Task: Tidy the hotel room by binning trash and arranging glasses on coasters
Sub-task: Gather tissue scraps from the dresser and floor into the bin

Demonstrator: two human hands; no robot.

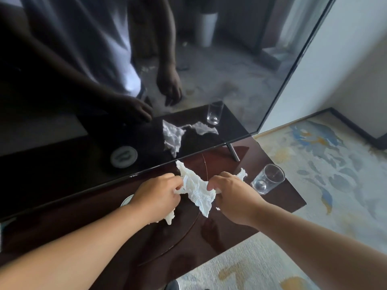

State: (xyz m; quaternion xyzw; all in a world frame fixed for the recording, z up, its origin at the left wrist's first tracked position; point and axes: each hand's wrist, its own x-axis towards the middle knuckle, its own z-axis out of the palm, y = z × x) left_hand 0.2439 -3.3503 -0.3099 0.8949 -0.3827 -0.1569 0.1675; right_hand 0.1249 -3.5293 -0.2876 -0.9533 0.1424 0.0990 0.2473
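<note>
**Landmark:** clear cylindrical drinking glass [268, 179], upright on the glossy dark-brown wooden desk [278, 206], with no coaster under it.

**Item 1:** crumpled white paper tissue [196, 190], just left of the glass. You hold it stretched between both hands, probably to gather it into one wad for the bin.

**Item 2:** your right hand [232, 197], between the tissue and the glass. Its grip pinches one edge of the tissue with curled fingers. A torn end pokes out towards the glass.

**Item 3:** your left hand [157, 195], farther left of the glass. Its grip pinches the opposite edge, and more paper trails beneath the palm.

**Item 4:** pale round coaster [126, 201], farthest left of the glass and mostly hidden behind your left hand.

**Unresolved:** whether the trailing paper is a second piece. No bin is plainly in view. The black television screen [83, 122] behind the glass gives only dim reflections.
</note>
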